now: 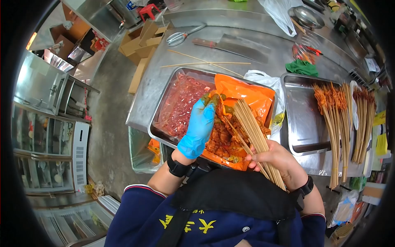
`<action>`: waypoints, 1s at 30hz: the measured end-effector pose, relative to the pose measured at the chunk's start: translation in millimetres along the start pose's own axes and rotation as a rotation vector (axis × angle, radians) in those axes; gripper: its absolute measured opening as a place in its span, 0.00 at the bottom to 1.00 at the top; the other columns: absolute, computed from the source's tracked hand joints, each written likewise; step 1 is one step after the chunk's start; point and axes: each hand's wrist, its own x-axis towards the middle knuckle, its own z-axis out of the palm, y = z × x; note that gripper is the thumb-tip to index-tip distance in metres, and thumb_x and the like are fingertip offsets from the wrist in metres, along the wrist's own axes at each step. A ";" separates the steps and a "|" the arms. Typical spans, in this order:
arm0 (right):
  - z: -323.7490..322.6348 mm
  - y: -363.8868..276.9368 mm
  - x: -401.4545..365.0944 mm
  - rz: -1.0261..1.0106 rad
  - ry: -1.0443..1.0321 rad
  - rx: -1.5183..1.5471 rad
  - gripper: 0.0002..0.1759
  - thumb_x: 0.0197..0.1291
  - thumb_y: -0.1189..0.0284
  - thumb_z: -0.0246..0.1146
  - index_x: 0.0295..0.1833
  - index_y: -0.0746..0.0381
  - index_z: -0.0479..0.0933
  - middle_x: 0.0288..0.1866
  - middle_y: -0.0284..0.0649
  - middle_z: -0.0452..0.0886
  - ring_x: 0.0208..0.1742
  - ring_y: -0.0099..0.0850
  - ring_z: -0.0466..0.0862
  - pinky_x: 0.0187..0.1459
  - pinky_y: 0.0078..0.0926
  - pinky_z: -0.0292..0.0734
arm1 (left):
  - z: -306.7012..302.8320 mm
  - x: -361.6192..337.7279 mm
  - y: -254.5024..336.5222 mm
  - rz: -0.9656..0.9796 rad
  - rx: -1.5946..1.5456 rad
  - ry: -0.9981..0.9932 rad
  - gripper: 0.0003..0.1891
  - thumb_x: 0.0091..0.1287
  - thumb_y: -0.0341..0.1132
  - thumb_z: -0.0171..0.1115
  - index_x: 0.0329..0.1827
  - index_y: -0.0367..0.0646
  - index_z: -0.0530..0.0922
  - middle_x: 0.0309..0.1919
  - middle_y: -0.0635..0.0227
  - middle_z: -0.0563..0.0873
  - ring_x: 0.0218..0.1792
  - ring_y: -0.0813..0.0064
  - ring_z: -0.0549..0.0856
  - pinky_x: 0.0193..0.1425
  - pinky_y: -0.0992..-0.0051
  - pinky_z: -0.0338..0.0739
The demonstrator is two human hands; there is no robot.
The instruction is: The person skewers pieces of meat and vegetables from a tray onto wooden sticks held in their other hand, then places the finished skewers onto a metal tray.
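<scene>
On the steel worktop, directly in front of the person, sits a metal tray (164,138). Contents: raw red meat (185,103) at left; at right, an opened orange bag (242,88) with sauce-coated meat (222,140) in and around its mouth.

Left hand (199,123): blue glove, fingertips smeared with sauce, drawn together on coated meat above the middle of the tray. One single stick (239,138) slants from the right hand toward these fingers, its far end among the meat.

Right hand (273,160): ungloved, clamped on a thick bundle of wooden sticks (253,125) at the near right corner of the tray. The bundle's far ends lean over the coated meat; its near ends pass beneath the palm toward the apron (234,193).

Right of the tray: a white plastic bag (263,78), then a second metal tray (304,115). Loaded skewers (331,101) lie at its right side, meat at the far end, bare sticks reaching over the near rim. Darker loaded skewers (364,99) lie farther right. A green cloth (301,68) is at the second tray's far edge.

Far side of the worktop: scissors (177,39) at left, a cleaver (238,48) beside them, two loose sticks (205,64) crossing nearer the tray.
</scene>
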 end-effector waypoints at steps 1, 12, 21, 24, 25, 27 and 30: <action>-0.4 -0.2 1.5 0.020 0.013 0.008 0.13 0.49 0.82 0.60 0.41 0.66 0.67 0.31 0.42 0.78 0.28 0.27 0.81 0.27 0.18 0.77 | -0.2 0.5 1.0 -0.004 -0.009 0.025 0.17 0.66 0.30 0.47 0.56 0.33 0.68 0.47 0.64 0.77 0.47 0.76 0.77 0.52 0.77 0.72; 1.9 4.2 1.7 -0.018 0.076 0.048 0.12 0.46 0.80 0.62 0.37 0.63 0.68 0.27 0.39 0.77 0.25 0.23 0.79 0.26 0.15 0.73 | 1.3 -4.2 19.5 -0.181 -0.042 0.071 0.15 0.65 0.29 0.48 0.54 0.37 0.69 0.44 0.64 0.79 0.41 0.72 0.81 0.41 0.71 0.79; 1.2 7.5 0.6 -0.082 0.061 0.061 0.10 0.46 0.80 0.62 0.36 0.63 0.69 0.23 0.35 0.74 0.23 0.21 0.76 0.24 0.15 0.71 | 9.5 -11.1 14.6 -0.142 -0.055 0.078 0.13 0.63 0.26 0.50 0.51 0.33 0.71 0.44 0.65 0.79 0.42 0.75 0.79 0.45 0.76 0.76; 1.3 6.6 -0.7 -0.076 0.061 0.076 0.10 0.47 0.80 0.62 0.35 0.63 0.70 0.23 0.34 0.74 0.23 0.21 0.75 0.24 0.15 0.71 | 12.1 -11.4 8.5 -0.072 -0.009 0.053 0.13 0.63 0.25 0.51 0.50 0.32 0.71 0.43 0.66 0.79 0.42 0.78 0.78 0.48 0.79 0.74; 0.7 7.2 -0.2 -0.080 0.058 0.079 0.09 0.47 0.80 0.62 0.35 0.63 0.70 0.23 0.34 0.74 0.23 0.21 0.75 0.24 0.15 0.71 | 12.9 -11.7 7.5 -0.038 0.009 0.030 0.13 0.63 0.25 0.52 0.50 0.32 0.72 0.43 0.66 0.79 0.42 0.79 0.78 0.48 0.80 0.72; 0.3 7.5 -0.3 -0.084 0.055 0.085 0.09 0.47 0.80 0.62 0.35 0.63 0.70 0.23 0.34 0.74 0.23 0.21 0.75 0.24 0.15 0.71 | 14.0 -13.3 6.7 -0.016 0.032 0.007 0.13 0.63 0.25 0.52 0.50 0.32 0.72 0.43 0.66 0.79 0.42 0.79 0.78 0.48 0.80 0.72; -0.9 7.5 0.4 -0.092 0.048 0.105 0.09 0.47 0.80 0.62 0.35 0.63 0.70 0.23 0.34 0.74 0.22 0.21 0.75 0.23 0.15 0.70 | 18.7 -16.6 8.6 -0.033 0.056 -0.025 0.13 0.63 0.25 0.52 0.50 0.32 0.72 0.42 0.66 0.79 0.42 0.80 0.78 0.48 0.80 0.72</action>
